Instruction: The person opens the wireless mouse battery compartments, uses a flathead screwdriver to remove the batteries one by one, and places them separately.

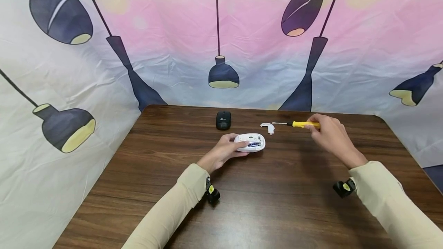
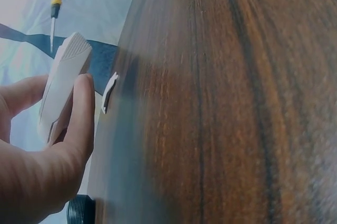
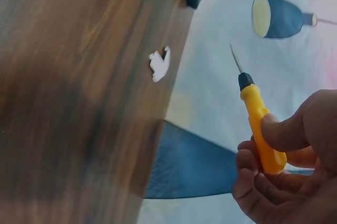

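My left hand (image 1: 223, 151) grips a white computer mouse (image 1: 242, 148), thumb on its upturned underside. The battery compartment is uncovered, with a blue battery (image 1: 255, 144) lying inside. From the left wrist view the same mouse (image 2: 64, 84) shows edge-on between thumb and fingers, held above the table. My right hand (image 1: 330, 135) pinches the yellow handle of a screwdriver (image 1: 304, 124), its thin shaft pointing left. In the right wrist view the screwdriver (image 3: 258, 119) is held between thumb and curled fingers. Near its tip in the head view lies a curved white cover (image 1: 268, 127) on the table.
A black mouse (image 1: 223, 120) sits toward the back of the brown wooden table (image 1: 166, 145), beyond the left hand. Behind the table's far edge hangs a cloth backdrop (image 1: 187, 76) printed with lamps. Both wrists carry small black cameras.
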Demonstrator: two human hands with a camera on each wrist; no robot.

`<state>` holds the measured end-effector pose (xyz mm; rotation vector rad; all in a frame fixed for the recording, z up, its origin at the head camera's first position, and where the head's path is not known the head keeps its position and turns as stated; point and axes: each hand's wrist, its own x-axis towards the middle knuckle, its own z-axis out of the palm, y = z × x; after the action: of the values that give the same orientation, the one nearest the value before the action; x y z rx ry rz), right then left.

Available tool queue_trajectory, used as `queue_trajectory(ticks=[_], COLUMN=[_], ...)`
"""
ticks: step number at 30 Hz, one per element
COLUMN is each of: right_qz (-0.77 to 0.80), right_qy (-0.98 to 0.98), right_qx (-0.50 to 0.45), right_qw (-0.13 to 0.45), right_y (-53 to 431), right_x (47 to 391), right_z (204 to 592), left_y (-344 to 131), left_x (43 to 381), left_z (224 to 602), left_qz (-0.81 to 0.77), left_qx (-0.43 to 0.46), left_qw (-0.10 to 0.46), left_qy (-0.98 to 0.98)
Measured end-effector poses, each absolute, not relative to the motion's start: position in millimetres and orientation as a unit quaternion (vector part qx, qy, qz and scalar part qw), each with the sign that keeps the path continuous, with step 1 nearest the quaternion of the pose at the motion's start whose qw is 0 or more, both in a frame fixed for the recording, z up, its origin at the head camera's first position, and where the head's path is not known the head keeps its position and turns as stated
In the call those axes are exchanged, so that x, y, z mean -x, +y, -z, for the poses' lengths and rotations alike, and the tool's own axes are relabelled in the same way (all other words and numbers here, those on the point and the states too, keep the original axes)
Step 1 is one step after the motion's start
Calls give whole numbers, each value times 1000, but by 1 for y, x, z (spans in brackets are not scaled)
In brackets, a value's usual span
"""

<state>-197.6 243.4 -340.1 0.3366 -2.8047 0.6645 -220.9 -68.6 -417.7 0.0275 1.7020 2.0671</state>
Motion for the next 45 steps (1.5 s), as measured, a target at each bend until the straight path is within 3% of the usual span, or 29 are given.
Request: queue_trajectory(ticks=[4,17,36,45], right_qz=[-217,-187,-177,-164], right_qy=[-956,-952,-950,-947], right_qx=[-143,-220,-251,-270], right_qw=[135,102,46,58], right_y=[234,207,188,183], right_x=[195,189,188,187], right_z=[330,310,306,305], left_y=[-69,-69,-66,-63], left_x=[221,222,221,222], left_z=[417,417,416,415], left_qz=[-754,-752,-736,-732], left_qx=[-7,0,7,-2], left_qw=[231,238,245,233], left_qy=[615,615,632,641])
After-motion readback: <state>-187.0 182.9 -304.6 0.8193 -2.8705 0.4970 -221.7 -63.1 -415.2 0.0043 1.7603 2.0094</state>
